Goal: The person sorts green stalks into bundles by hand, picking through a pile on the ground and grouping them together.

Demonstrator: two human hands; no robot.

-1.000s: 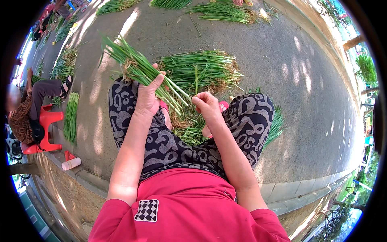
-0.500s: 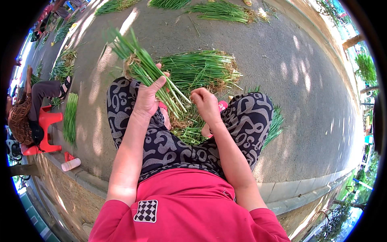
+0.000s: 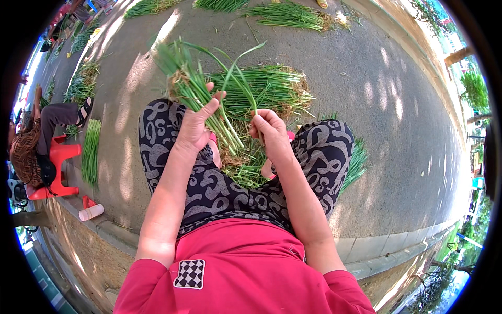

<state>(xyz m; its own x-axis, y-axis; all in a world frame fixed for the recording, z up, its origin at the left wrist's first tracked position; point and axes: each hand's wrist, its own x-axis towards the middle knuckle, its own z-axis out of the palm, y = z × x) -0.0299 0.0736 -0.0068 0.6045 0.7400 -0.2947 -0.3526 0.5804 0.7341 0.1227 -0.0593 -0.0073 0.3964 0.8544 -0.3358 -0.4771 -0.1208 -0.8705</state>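
Note:
My left hand [image 3: 196, 127] is closed around a bunch of what look like green onions [image 3: 192, 90], long green leaves with pale lower stems. The bunch slants from its leafy upper left end to the pale stem ends at lower right. Between thumb and fingers, my right hand [image 3: 273, 135] pinches one loose green onion [image 3: 251, 97], its leaves fanning up and to the left. Behind both hands lies a thick pile of green onions [image 3: 272, 83] with dry, brownish ends at its right. Loose trimmings [image 3: 248, 175] cover the ground between my feet, partly hidden by my legs.
More bundles [image 3: 287, 14] lie on the grey pavement [image 3: 361, 68] farther off. A neat bundle [image 3: 91, 152] rests at left, beside a red plastic stool [image 3: 63, 157] with a seated person. Another bundle [image 3: 356, 165] shows past my right knee. A curb [image 3: 387, 256] runs behind me.
One green onion is now in my right hand, its leaves raised beside the bunch. My right hand has shifted slightly; the bunch in my left hand has moved a little right.

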